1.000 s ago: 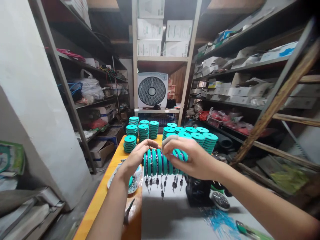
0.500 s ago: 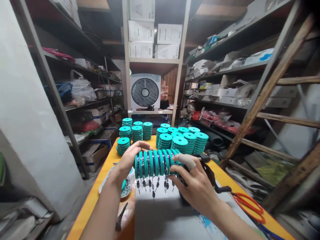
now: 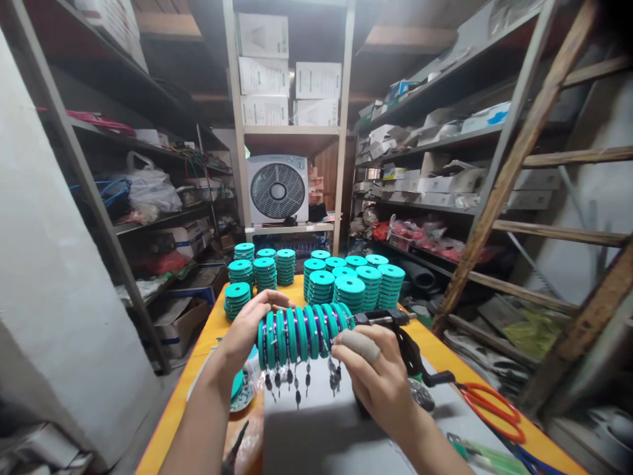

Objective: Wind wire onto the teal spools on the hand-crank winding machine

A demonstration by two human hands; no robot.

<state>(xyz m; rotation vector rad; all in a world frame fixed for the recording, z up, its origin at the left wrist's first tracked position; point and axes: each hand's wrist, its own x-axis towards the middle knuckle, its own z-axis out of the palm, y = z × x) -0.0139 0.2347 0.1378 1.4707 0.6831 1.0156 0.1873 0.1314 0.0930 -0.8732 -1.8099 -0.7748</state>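
A row of teal foam line spools point(image 3: 301, 335), wound with dark and purple line, lies sideways on a black winder with a crank point(image 3: 438, 379). Short strands with dark beads or weights point(image 3: 297, 390) dangle below it. My left hand point(image 3: 257, 326) grips the row's left end, fingers curving over the back, partly hidden. At the right end, my right hand point(image 3: 370, 359), one finger wrapped in tape, is closed in a pinch against the front of the spools. What lies between its fingertips is too small to make out.
Stacks of teal spools point(image 3: 349, 290) stand on the yellow table point(image 3: 171, 422). Orange-handled scissors point(image 3: 494, 409) lie at right, a patterned plate point(image 3: 242, 396) at left, dark-tipped pliers or snips point(image 3: 235, 448) in front. A fan point(image 3: 277, 190), loaded shelves and a wooden ladder point(image 3: 514, 165) surround the table.
The view has shifted slightly. My right hand has come down the front of the row, its spread fingers now drawn into a pinch. My left hand stays at the left end.
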